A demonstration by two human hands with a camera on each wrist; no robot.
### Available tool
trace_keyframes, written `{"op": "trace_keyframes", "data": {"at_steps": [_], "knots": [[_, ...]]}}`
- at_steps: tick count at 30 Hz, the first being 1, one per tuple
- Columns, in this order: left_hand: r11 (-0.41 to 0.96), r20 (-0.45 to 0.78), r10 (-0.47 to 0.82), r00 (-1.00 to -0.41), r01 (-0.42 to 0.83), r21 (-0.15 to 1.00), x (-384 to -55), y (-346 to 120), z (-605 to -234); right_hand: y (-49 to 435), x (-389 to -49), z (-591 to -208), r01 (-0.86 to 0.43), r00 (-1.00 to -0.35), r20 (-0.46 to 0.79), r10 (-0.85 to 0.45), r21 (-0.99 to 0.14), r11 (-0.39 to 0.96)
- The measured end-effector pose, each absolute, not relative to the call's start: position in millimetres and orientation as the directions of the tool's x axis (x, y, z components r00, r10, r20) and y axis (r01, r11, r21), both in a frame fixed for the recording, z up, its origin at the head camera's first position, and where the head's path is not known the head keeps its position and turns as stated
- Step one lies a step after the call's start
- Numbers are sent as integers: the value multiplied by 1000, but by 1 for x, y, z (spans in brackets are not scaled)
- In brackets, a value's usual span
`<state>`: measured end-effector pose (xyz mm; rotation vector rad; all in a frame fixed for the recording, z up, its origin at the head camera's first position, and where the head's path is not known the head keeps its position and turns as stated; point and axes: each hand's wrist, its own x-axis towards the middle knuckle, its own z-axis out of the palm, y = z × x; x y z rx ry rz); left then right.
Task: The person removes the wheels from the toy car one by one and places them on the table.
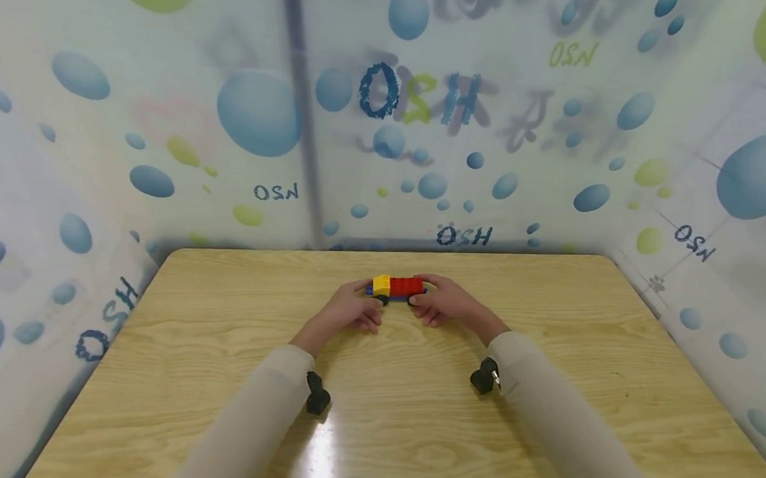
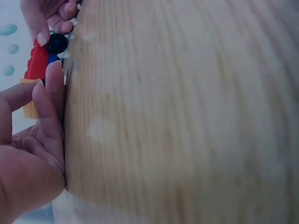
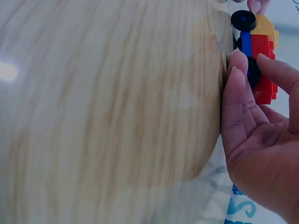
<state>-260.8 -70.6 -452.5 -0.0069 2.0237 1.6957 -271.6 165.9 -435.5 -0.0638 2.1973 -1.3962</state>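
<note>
A small building-block toy truck (image 1: 406, 287) sits on the wooden table, with a yellow cab at the left, a red studded body, a blue base and black wheels. My left hand (image 1: 356, 308) grips the cab end, its thumb near the front wheel (image 3: 243, 20). At the red rear end, my right hand (image 1: 444, 301) holds the truck between thumb and fingers. In the left wrist view, the yellow cab (image 2: 30, 110) is partly hidden behind the left fingers. The right wrist view shows the right thumb against the red body (image 3: 264, 93), beside a rear wheel.
The light wooden table (image 1: 401, 407) has its far edge just beyond the truck. Behind it and at both sides stand pale walls (image 1: 355, 162) with blue and green dots and lettering. A black wrist-worn device (image 1: 316, 394) shows at the left sleeve, another (image 1: 485, 376) at the right.
</note>
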Motion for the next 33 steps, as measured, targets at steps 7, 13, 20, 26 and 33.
{"op": "trace_keyframes", "data": {"at_steps": [7, 13, 20, 26, 33], "knots": [[219, -352, 284, -892, -298, 929, -261, -67, -456, 161, -273, -438, 193, -858, -383, -342, -858, 477], [223, -319, 221, -921, -271, 936, -256, -65, -457, 162, -275, -440, 169, -856, -374, -357, -854, 491], [233, -333, 208, -920, -284, 930, -245, -70, -449, 164, -268, -434, 157, -845, -368, -387, -864, 479], [341, -338, 272, -901, -239, 909, -234, -77, -433, 164, -256, -416, 142, -834, -364, -414, -867, 477], [423, -228, 342, -912, -67, 903, -217, -82, -416, 166, -240, -400, 77, -820, -327, -469, -876, 476]]}}
